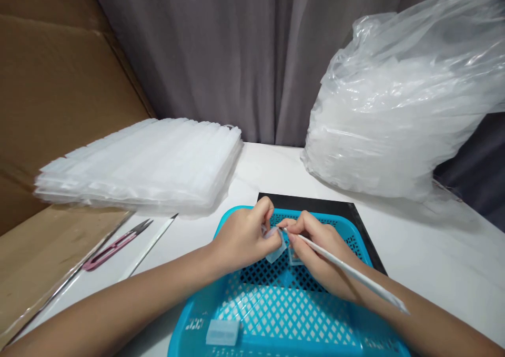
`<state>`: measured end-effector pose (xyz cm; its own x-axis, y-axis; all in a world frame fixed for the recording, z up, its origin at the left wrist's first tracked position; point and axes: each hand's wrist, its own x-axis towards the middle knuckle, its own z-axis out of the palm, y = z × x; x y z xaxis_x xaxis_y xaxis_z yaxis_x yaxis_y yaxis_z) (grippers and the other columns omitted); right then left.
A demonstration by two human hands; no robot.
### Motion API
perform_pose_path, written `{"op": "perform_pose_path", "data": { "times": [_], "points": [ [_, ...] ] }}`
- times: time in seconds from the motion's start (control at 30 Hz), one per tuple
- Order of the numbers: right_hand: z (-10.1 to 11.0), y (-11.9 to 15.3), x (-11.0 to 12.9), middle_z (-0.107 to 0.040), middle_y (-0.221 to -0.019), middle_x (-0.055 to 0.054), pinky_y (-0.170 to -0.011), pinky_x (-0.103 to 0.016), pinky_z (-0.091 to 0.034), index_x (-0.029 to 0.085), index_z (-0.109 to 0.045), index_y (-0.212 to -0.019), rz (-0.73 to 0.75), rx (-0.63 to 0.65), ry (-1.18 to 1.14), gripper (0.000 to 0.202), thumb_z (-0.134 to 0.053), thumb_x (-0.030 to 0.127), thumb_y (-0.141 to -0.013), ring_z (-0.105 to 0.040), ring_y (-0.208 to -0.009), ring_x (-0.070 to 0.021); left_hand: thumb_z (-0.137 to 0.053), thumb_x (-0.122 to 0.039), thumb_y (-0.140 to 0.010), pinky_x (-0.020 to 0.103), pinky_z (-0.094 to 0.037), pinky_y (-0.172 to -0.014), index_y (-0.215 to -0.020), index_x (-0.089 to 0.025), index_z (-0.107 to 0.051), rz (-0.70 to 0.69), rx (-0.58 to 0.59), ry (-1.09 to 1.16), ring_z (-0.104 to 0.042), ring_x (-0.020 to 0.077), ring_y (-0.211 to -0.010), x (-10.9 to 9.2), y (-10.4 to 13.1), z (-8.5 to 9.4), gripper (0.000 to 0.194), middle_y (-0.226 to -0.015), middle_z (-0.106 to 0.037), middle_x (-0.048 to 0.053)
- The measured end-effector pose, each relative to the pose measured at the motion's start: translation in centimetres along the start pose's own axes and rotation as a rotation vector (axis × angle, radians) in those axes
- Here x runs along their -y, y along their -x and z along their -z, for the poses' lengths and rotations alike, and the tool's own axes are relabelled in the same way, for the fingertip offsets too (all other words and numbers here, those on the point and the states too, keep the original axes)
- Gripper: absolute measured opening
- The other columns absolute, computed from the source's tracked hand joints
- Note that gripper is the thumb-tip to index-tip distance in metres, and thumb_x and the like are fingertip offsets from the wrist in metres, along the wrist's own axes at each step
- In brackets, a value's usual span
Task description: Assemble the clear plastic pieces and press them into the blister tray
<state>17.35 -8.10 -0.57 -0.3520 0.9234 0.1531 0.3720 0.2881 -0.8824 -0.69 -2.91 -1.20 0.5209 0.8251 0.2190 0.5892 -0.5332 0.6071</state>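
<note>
Translucent piece [275, 246] is held above the far part of the blue basket [272, 341], between the person's two hands. The left hand [240, 236] is nearly closed, its thumb and fingers pinching the piece, which looks soft and thin. The right hand [325, 244] is closed around a slender white tool [355, 274] in a pen-like grip, the shaft slanting back toward the near right and the working end at the piece's upper edge. Whether that end touches the edge or sits just inside a fold cannot be told, since the fingertips crowd it.

The step in hand appears to be fine work at that edge. From here, the handling calls for a firm left pinch and small, controlled motions of the tool, without creasing or tearing the piece.

A second small piece [295, 258] shows partly behind the right hand, and a flat, pale block [223, 332] lies at the basket's near left. The basket overlaps a black board [307, 201] on the white table [268, 162]. To the left lie pink-handled snips [130, 236] beside another slim tool [158, 236]; a stack of white packets [150, 162] sits far left, a bulging clear bag [379, 115] far right.
</note>
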Motion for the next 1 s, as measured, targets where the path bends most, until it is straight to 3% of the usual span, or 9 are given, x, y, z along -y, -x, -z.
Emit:
{"op": "perform_pose_path", "data": {
  "times": [0.2, 0.33, 0.43, 0.53, 0.67, 0.77, 0.87, 0.93, 1.0],
  "points": [
    [0.0, -0.5, -0.7, -0.066, -0.080, 0.000, -0.053, -0.022, -0.039, 0.021, -0.048, -0.084, -0.059, -0.054, 0.073, 0.008, -0.043, 0.022, -0.091, -0.057, -0.060, -0.0114, -0.052, -0.021, -0.069, 0.020, -0.026, -0.045, -0.073, -0.020, -0.032, -0.135, -0.066, 0.111, -0.039, 0.0084, -0.046, -0.4, 0.6, 0.1, 0.020, -0.058, -0.046, -0.008],
    [0.0, -0.8, -1.6, -0.067, -0.077, 0.001, -0.049, -0.020, -0.040, 0.022, -0.055, -0.097, -0.025, -0.175, -0.021, 0.015, -0.050, 0.035, -0.090, -0.058, -0.057, -0.0118, -0.052, -0.022, -0.076, 0.020, -0.030, -0.046, -0.088, -0.021, -0.036, -0.015, 0.007, 0.326, -0.044, 0.0092, -0.048, -0.2, 0.3, 0.2, 0.021, -0.064, -0.052, -0.007],
    [0.1, -0.7, -1.9, -0.065, -0.067, 0.002, -0.050, -0.020, -0.043, 0.023, -0.054, -0.108, 0.112, -0.338, -0.055, 0.024, -0.043, 0.039, -0.094, -0.059, -0.053, -0.0114, -0.051, -0.030, -0.083, 0.021, -0.038, -0.053, -0.105, -0.021, -0.036, 0.076, 0.095, 0.546, -0.052, 0.0119, -0.059, 0.3, -0.2, 0.4, 0.028, -0.071, -0.054, -0.005],
    [0.1, -0.3, -1.7, -0.053, -0.054, 0.004, -0.044, -0.019, -0.037, 0.021, -0.058, -0.088, 0.329, -0.463, 0.086, 0.028, -0.037, 0.037, -0.097, -0.049, -0.043, -0.0090, -0.052, -0.041, -0.084, 0.020, -0.038, -0.052, -0.106, -0.020, -0.045, 0.153, 0.223, 0.666, -0.052, 0.0117, -0.061, 0.6, -0.7, 0.7, 0.031, -0.073, -0.053, -0.003],
    [-0.1, 0.0, -1.1, -0.041, -0.049, 0.004, -0.042, -0.020, -0.031, 0.020, -0.046, -0.066, 0.599, -0.475, 0.215, 0.044, -0.027, 0.042, -0.099, -0.040, -0.042, -0.0081, -0.055, -0.048, -0.079, 0.019, -0.036, -0.046, -0.100, -0.019, -0.054, 0.297, 0.300, 0.691, -0.050, 0.0116, -0.059, 0.5, -0.9, 1.0, 0.035, -0.074, -0.053, -0.002],
    [-0.3, -0.1, -0.7, -0.045, -0.052, 0.003, -0.045, -0.022, -0.035, 0.020, -0.043, -0.069, 0.702, -0.527, 0.330, 0.030, -0.041, 0.036, -0.095, -0.041, -0.046, -0.0102, -0.061, -0.046, -0.073, 0.020, -0.041, -0.052, -0.095, -0.018, -0.054, 0.353, 0.275, 0.778, -0.054, 0.0134, -0.068, 0.4, -0.9, 1.0, 0.036, -0.080, -0.056, 0.000],
    [-0.5, -0.5, -0.7, -0.065, -0.077, -0.005, -0.061, -0.029, -0.050, 0.020, -0.049, -0.084, 0.752, -0.410, 0.493, 0.011, -0.058, 0.025, -0.086, -0.055, -0.070, -0.0171, -0.064, -0.044, -0.074, 0.020, -0.041, -0.056, -0.092, -0.018, -0.054, 0.371, 0.263, 0.818, -0.054, 0.0131, -0.070, 0.4, -0.8, 0.8, 0.034, -0.079, -0.056, -0.001],
    [-0.5, -0.8, -0.8, -0.068, -0.094, -0.010, -0.075, -0.036, -0.054, 0.018, -0.052, -0.095, 0.764, -0.272, 0.577, 0.012, -0.058, 0.023, -0.086, -0.057, -0.089, -0.0222, -0.067, -0.044, -0.074, 0.020, -0.042, -0.059, -0.089, -0.018, -0.052, 0.382, 0.278, 0.862, -0.055, 0.0124, -0.071, 0.5, -0.6, 0.7, 0.033, -0.077, -0.055, -0.002],
    [-0.7, -1.1, -1.1, -0.067, -0.097, -0.012, -0.078, -0.038, -0.054, 0.016, -0.053, -0.101, 0.745, -0.232, 0.640, 0.012, -0.052, 0.017, -0.088, -0.055, -0.097, -0.0241, -0.069, -0.043, -0.075, 0.021, -0.043, -0.064, -0.086, -0.018, -0.050, 0.393, 0.312, 0.945, -0.056, 0.0120, -0.072, 0.6, -0.5, 0.7, 0.034, -0.077, -0.055, -0.004]
  ]
}}
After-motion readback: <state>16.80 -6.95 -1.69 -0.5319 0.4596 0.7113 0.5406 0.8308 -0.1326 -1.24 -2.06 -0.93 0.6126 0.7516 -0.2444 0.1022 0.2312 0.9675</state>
